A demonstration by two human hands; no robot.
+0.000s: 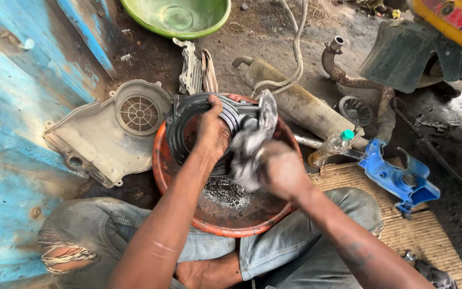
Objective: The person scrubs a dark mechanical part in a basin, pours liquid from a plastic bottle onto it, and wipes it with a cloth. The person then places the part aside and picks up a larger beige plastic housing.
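Torn jeans and bare forearms fill my lower view. My left hand [212,131] has its fingers wrapped over the rim of a dark round engine cover [199,115], tilting it above the orange basin [159,166] on the floor. My right hand [279,168] fingers are clenched on a grey rag [252,142] pressed against the cover's inner face. I judge the wiping is under way; next calls for turning the cover to reach unwiped ribs.
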